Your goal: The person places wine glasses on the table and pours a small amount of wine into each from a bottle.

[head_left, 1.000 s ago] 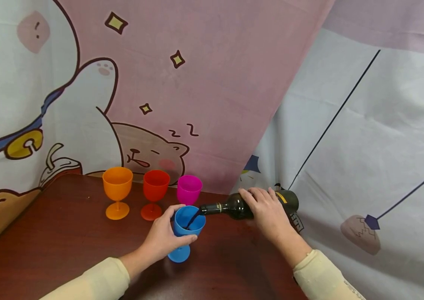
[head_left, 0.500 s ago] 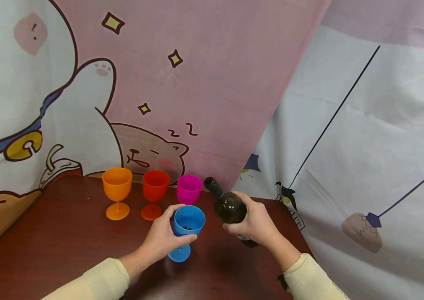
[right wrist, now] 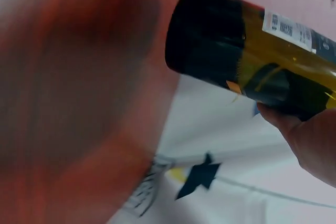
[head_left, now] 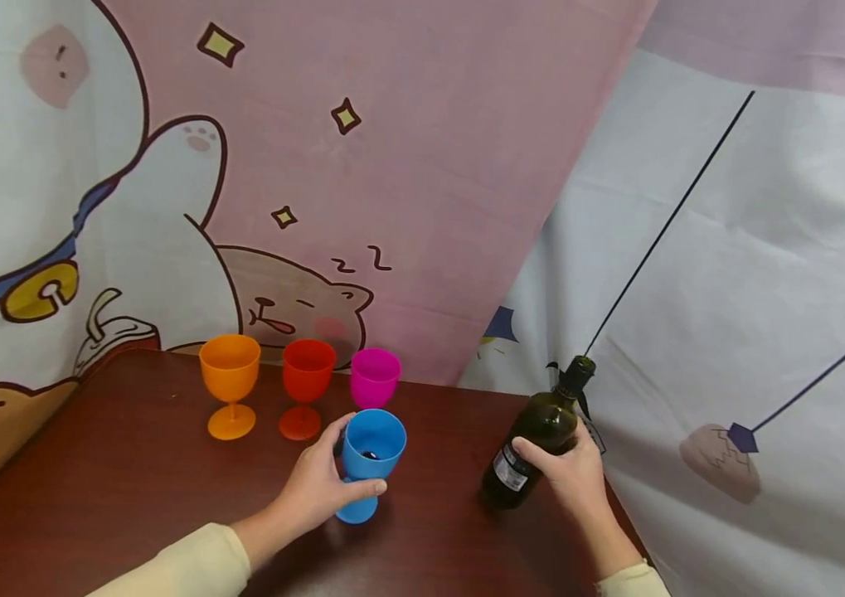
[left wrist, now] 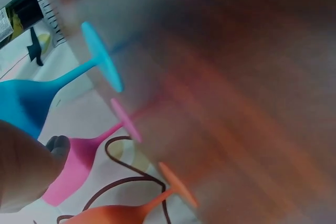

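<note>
A blue plastic goblet (head_left: 373, 444) stands near the front middle in the head view, with a little dark liquid in its bowl. My left hand (head_left: 316, 481) grips that bowl, thumb in front and fingers behind. To the right, my right hand (head_left: 573, 468) holds a dark green glass wine bottle (head_left: 547, 421) around its body. The bottle's neck points up and leans right, its base low over the table. A white barcode label (right wrist: 287, 29) shows on its side in the right wrist view. The blue goblet's foot (left wrist: 103, 56) appears in the left wrist view.
Behind the blue goblet, an orange goblet (head_left: 231, 369), a red goblet (head_left: 308, 369) and a magenta goblet (head_left: 375, 377) form a row on the brown table (head_left: 131, 497). A cartoon-printed cloth (head_left: 429, 207) hangs at the back and right edges.
The bottle has swung from pouring dark liquid into the blue goblet to neck-up, and moved right and down. The left hand and the goblet have stayed nearly in place.
</note>
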Demonstrator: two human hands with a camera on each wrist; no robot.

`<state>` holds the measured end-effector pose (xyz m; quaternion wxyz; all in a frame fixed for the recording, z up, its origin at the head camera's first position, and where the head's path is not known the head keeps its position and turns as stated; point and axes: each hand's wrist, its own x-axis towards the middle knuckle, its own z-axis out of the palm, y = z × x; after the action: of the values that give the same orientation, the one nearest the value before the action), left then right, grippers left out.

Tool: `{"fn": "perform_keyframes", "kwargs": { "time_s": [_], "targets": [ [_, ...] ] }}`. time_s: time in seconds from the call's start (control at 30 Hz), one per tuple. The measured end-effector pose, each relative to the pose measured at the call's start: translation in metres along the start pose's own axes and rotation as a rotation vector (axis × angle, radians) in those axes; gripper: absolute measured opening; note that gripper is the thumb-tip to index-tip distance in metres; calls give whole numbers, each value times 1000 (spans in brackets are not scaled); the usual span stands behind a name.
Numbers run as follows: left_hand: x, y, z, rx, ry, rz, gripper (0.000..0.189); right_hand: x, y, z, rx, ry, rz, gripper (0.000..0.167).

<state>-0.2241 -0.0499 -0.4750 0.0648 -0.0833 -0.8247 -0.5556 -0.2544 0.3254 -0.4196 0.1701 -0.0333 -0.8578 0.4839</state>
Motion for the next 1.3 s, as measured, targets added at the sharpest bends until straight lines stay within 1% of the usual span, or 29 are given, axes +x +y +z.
{"fn": "perform_keyframes", "kwargs": {
  "time_s": [0.1, 0.17, 0.3, 0.4, 0.53, 0.67, 0.77, 0.9, 1.03, 1.13, 1.2, 1.3],
  "targets": [
    [-2, -7, 0, 8, -6, -14, 98, 2, 17, -2, 24, 70, 11, 73],
    [-2, -9, 0, 21, -3, -13, 93, 3, 24, -4, 33, 104, 12, 74],
    [1, -7, 2, 39, -2, -12, 91, 5, 32, -7, 23, 143, 8, 77],
    [4, -4, 8, 20, -18, -23, 92, 6, 36, -9, 20, 147, 10, 76],
    [11, 2, 23, -30, -47, -12, 93, 5, 39, -11, 37, 153, 6, 75],
    [22, 8, 43, -55, -58, 31, 90, 3, 40, -10, 41, 160, 3, 75],
    [32, 12, 59, -62, -58, 39, 88, 2, 40, -9, 36, 154, 14, 75],
    [46, 15, 79, -78, -24, 23, 85, 1, 41, -8, 40, 141, 31, 75],
    [60, 18, 95, -99, 42, -29, 81, 1, 43, -6, 46, 139, 40, 75],
    [70, 21, 104, -134, 95, -100, 79, 1, 45, -4, 30, 147, 42, 74],
    [75, 23, 108, -165, 127, -134, 79, 3, 46, -2, 16, 146, 37, 74],
    [79, 24, 112, -225, 147, -159, 79, 7, 46, 1, 1, 142, 32, 75]
  ]
}}
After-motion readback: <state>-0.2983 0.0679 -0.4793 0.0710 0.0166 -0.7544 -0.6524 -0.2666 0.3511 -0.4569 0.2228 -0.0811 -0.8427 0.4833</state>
